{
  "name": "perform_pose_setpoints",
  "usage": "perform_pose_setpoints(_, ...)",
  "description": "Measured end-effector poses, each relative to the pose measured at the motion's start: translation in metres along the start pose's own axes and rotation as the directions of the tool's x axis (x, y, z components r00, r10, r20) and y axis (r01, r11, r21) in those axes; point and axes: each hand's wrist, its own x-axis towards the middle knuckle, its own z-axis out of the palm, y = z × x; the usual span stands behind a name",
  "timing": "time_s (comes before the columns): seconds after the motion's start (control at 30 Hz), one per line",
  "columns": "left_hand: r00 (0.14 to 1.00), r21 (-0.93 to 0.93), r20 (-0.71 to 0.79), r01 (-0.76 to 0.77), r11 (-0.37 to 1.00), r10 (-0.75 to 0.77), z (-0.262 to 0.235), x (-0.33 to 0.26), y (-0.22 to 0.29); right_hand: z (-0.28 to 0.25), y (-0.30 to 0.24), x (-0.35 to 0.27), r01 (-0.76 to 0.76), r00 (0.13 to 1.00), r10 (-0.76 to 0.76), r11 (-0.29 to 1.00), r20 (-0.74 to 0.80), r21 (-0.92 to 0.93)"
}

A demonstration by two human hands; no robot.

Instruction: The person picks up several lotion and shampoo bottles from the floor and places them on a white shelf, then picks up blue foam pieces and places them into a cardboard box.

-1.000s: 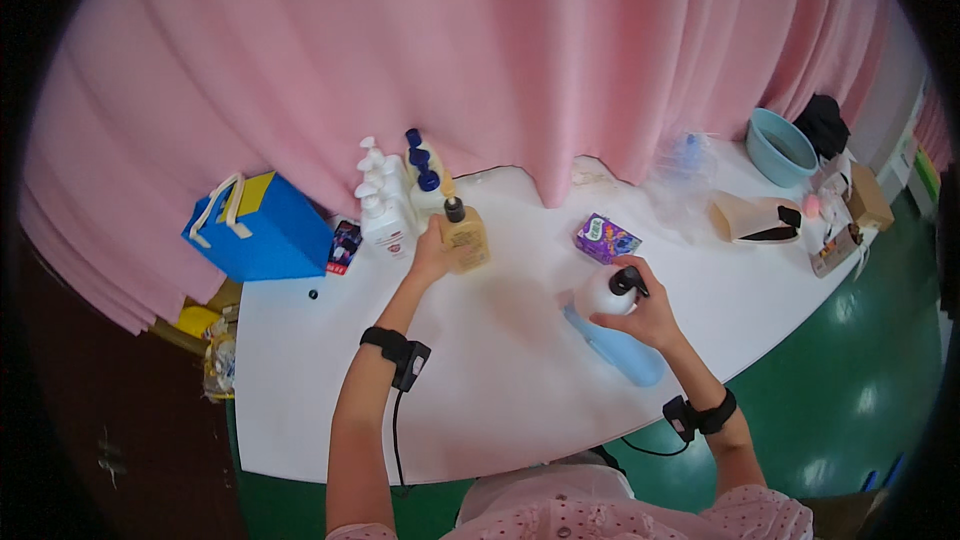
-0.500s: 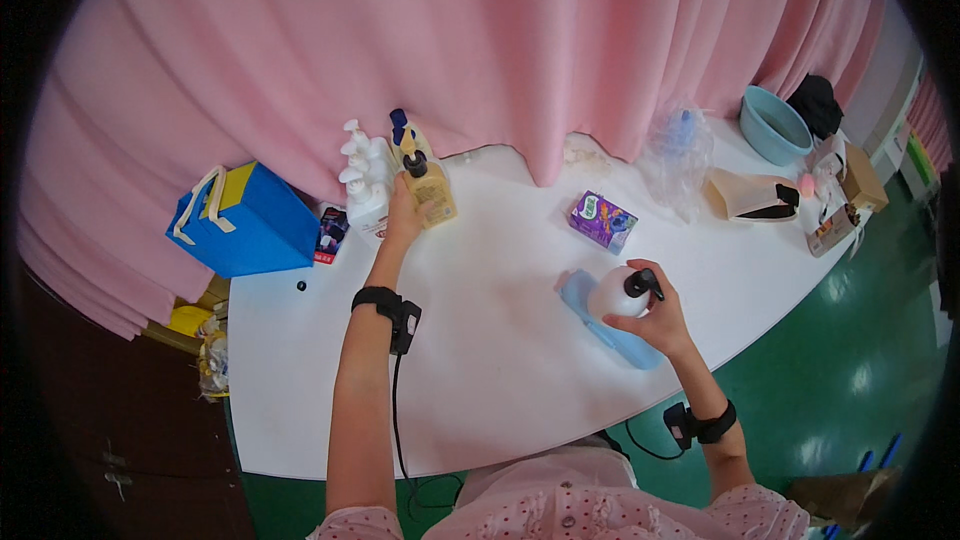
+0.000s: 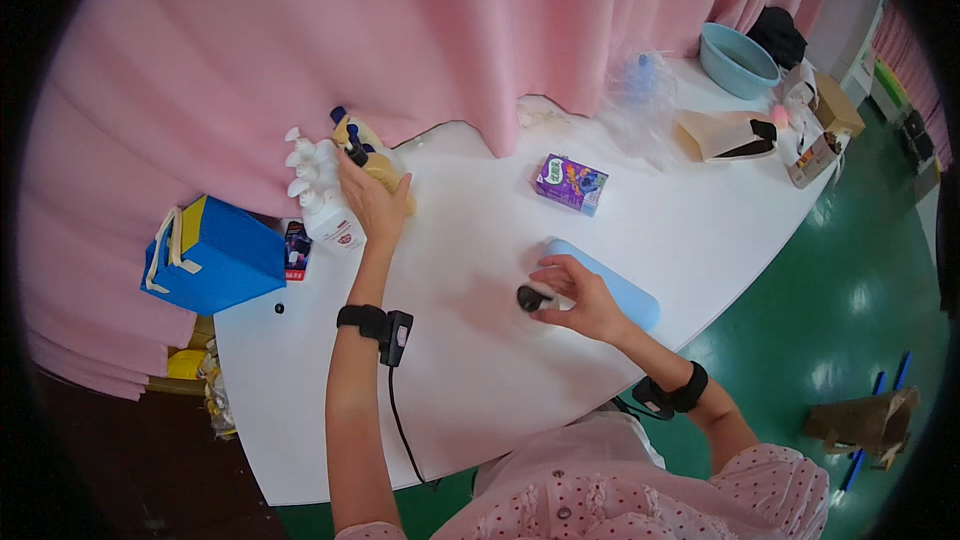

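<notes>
Left hand (image 3: 375, 202) is wrapped around the amber pump bottle (image 3: 372, 166) beside the white bottles (image 3: 318, 192). Right hand (image 3: 580, 297) grips a small white bottle (image 3: 545, 298) with a black cap, touching the blue pouch (image 3: 608, 284).

Left arm outstretched, left grip (image 3: 375, 202) closed, right grip (image 3: 575, 298) curled, elbow bent

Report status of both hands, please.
Left hand grips amber bottle by white pump bottles. Right hand holds black cap over blue bottle. Nothing blocking.

Three white pump bottles (image 3: 318, 192); one amber pump bottle (image 3: 372, 162); one blue box (image 3: 212, 258); one purple carton (image 3: 570, 183); one blue basin (image 3: 738, 59).
</notes>
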Motion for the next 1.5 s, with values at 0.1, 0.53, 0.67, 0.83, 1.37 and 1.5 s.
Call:
perform_pose_setpoints(0.1, 0.998, 0.181, 0.065, 0.000, 0.983, -0.012, 0.010, -0.001, -0.001, 0.000, -0.004, -0.004, 0.046, 0.999, -0.038, 0.974, 0.037, -0.223)
perform_pose_setpoints(0.53, 0.998, 0.178, 0.048, -0.046, 0.983, 0.038, -0.007, -0.002, -0.024, 0.017, 0.021, -0.014, 0.142, 0.989, -0.134, 0.794, 0.057, -0.591)
perform_pose_setpoints(0.67, 0.984, 0.329, 0.167, -0.117, 0.937, 0.065, -0.021, -0.021, -0.011, 0.030, 0.029, 0.009, 0.056, 0.997, -0.080, 0.764, -0.008, -0.642)
perform_pose_setpoints(0.83, 0.942, 0.197, 0.291, -0.229, 0.953, 0.167, -0.050, -0.052, -0.023, 0.060, 0.052, 0.087, 0.030, 1.000, -0.026, 0.892, 0.017, -0.452)
perform_pose_setpoints(1.37, 0.986, -0.040, 0.121, 0.120, 0.992, -0.115, -0.065, -0.044, -0.035, 0.111, 0.029, 0.198, 0.089, 0.979, 0.026, 0.837, 0.203, -0.540)
perform_pose_setpoints(1.5, 0.782, -0.122, 0.482, 0.507, 0.853, -0.396, -0.063, -0.048, -0.025, 0.130, 0.010, 0.198, 0.113, 0.990, -0.049, 0.826, 0.130, -0.553)
